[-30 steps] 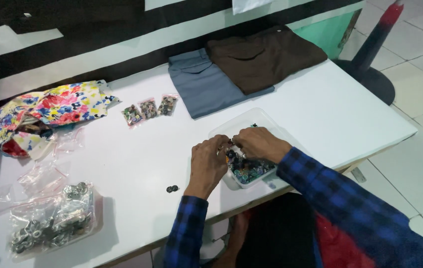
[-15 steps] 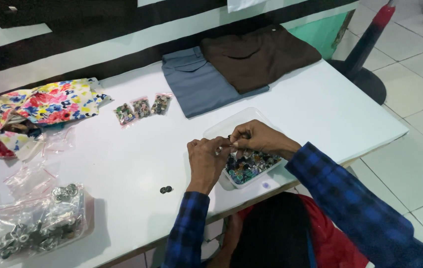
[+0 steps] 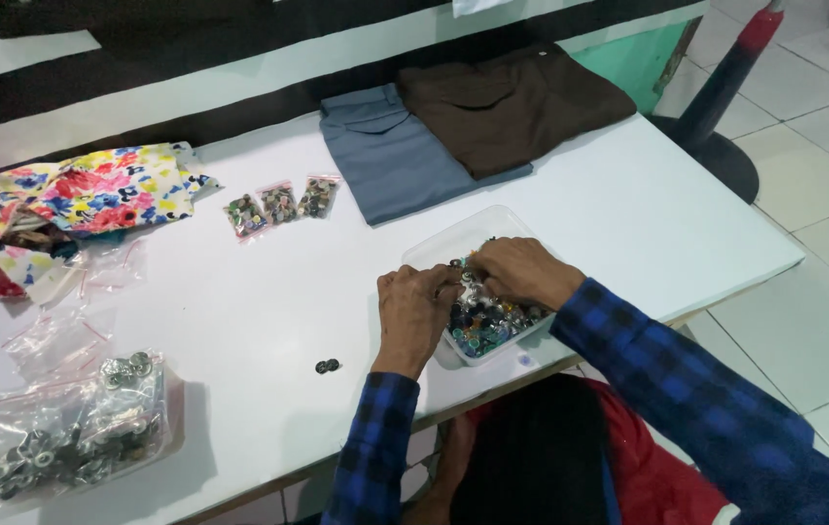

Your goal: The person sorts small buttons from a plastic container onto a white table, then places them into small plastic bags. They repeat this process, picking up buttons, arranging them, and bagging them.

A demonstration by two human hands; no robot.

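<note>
A clear plastic tray (image 3: 453, 239) full of small coloured buttons (image 3: 488, 321) sits near the front edge of the white table (image 3: 268, 292). My left hand (image 3: 416, 313) rests at the tray's left rim, fingers curled in toward the buttons. My right hand (image 3: 523, 272) lies over the tray, its fingertips meeting the left hand's over the pile. Both hands pinch at something small there; what it is cannot be made out. Both sleeves are blue and black plaid.
Two dark buttons (image 3: 327, 367) lie loose left of the tray. Three small bags of buttons (image 3: 279, 204) sit mid-table. A large bag of metal rings (image 3: 79, 433) lies front left, flowery cloth (image 3: 84, 199) back left, folded blue (image 3: 390, 156) and brown (image 3: 511, 102) garments at the back.
My hands have shifted slightly within the tray and stay together over the buttons. The view has moved a little; nothing else on the table has changed.
</note>
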